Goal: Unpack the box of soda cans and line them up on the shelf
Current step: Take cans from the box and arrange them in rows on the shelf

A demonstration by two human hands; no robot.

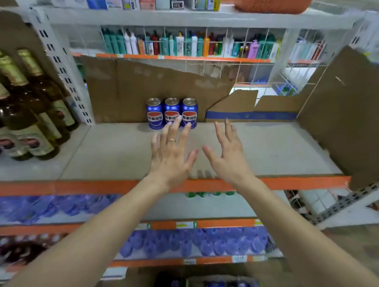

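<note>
Three blue soda cans stand upright in a row at the back of the grey shelf, against a brown cardboard backing. My left hand hovers just in front of them, fingers spread, fingertips near the middle and right cans, holding nothing. My right hand is beside it to the right, also spread and empty. At the bottom edge of the view, the box holds more blue cans, partly cut off and blurred.
Wine bottles stand at the shelf's left end. A tall cardboard panel walls the right end. An orange shelf edge runs along the front. Lower shelves hold packs of blue-capped bottles.
</note>
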